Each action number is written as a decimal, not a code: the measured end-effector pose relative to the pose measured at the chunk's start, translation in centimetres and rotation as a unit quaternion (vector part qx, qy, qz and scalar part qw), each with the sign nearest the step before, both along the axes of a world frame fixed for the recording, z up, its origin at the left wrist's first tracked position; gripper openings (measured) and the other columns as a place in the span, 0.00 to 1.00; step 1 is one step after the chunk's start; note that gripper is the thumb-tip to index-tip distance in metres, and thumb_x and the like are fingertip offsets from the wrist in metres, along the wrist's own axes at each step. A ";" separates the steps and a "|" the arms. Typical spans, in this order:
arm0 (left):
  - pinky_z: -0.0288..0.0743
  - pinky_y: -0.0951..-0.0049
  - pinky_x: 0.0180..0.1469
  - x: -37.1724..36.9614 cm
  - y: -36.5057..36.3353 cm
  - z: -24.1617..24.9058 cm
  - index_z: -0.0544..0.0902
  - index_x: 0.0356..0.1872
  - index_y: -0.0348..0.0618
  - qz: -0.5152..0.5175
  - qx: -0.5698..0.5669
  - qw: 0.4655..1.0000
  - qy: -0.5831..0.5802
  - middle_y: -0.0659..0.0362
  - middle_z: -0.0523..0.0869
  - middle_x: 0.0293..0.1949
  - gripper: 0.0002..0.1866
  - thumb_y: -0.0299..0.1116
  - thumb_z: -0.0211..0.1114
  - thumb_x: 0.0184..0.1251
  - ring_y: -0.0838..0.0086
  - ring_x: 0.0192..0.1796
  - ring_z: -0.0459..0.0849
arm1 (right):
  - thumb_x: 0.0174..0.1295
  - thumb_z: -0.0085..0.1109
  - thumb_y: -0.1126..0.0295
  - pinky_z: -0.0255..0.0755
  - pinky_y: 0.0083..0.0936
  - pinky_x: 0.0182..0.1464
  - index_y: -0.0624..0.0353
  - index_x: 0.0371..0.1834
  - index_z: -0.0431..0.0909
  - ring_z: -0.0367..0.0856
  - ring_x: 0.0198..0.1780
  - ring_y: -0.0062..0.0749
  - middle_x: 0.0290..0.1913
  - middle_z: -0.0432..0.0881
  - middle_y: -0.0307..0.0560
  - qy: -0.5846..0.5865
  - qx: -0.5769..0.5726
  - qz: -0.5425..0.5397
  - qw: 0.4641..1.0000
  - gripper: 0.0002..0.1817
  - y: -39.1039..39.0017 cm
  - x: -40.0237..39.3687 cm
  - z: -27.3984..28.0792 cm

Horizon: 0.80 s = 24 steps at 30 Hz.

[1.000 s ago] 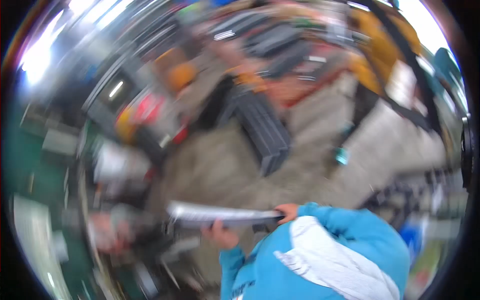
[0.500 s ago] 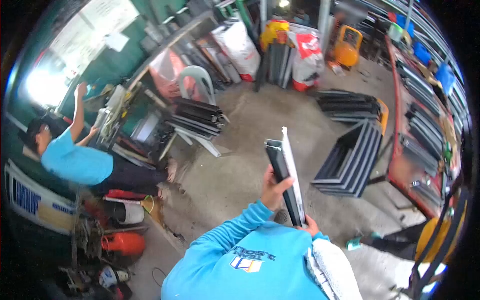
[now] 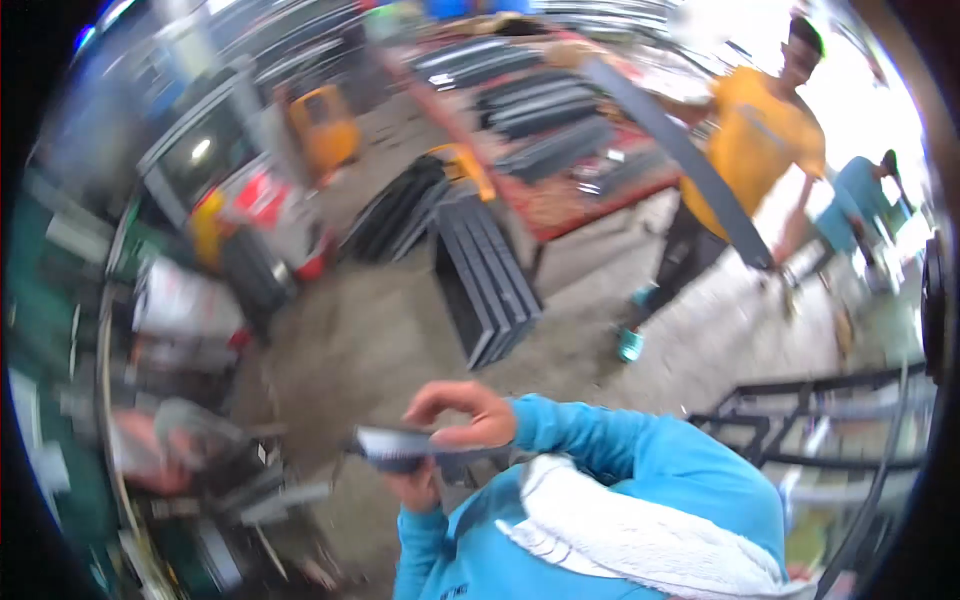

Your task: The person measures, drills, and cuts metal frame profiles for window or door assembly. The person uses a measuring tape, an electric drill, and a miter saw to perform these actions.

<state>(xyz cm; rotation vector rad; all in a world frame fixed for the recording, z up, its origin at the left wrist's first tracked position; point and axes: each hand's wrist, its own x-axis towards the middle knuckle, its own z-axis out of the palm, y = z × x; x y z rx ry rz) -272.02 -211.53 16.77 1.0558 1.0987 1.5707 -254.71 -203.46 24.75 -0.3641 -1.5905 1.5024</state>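
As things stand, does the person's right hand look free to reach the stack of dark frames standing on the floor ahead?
Probably not. The right hand is closed over a dark flat bar, which the left hand grips from below. The stack of dark frames stands apart across bare concrete floor, beyond arm's reach by the look of it.

Metal fabrication workshop. Bare concrete floor [image 3: 400,330]; dark metal frames [image 3: 490,280] stacked upright; red table [image 3: 560,200] loaded with dark metal profiles; yellow machine [image 3: 322,125] behind; a person carries a long metal strip [image 3: 690,160].
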 end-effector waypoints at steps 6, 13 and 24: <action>0.71 0.68 0.53 3.8 -1.5 4.2 0.75 0.48 0.37 -0.066 0.061 0.996 0.022 0.57 0.77 0.46 0.23 0.36 0.71 0.54 0.70 0.49 0.77 | 0.59 0.59 0.70 0.68 0.24 0.37 0.65 0.37 0.76 0.74 0.34 0.26 0.34 0.76 0.44 0.061 0.004 0.055 0.997 0.09 -1.9 -0.1 1.2; 0.57 0.62 0.64 2.6 -1.9 2.4 0.67 0.60 0.39 -0.140 0.034 0.989 0.041 0.55 0.69 0.57 0.39 0.45 0.72 0.48 0.64 0.61 0.67 | 0.60 0.58 0.69 0.66 0.20 0.36 0.63 0.37 0.75 0.72 0.33 0.18 0.30 0.76 0.37 0.124 -0.049 0.044 0.990 0.09 -3.0 -0.6 0.8; 0.71 0.65 0.55 4.1 -0.9 2.2 0.73 0.50 0.40 -0.145 0.020 0.989 0.003 0.57 0.76 0.49 0.29 0.39 0.73 0.46 0.68 0.52 0.77 | 0.61 0.57 0.68 0.62 0.20 0.35 0.61 0.31 0.74 0.68 0.33 0.16 0.29 0.73 0.35 0.164 -0.093 0.049 0.981 0.08 -3.5 -0.5 0.4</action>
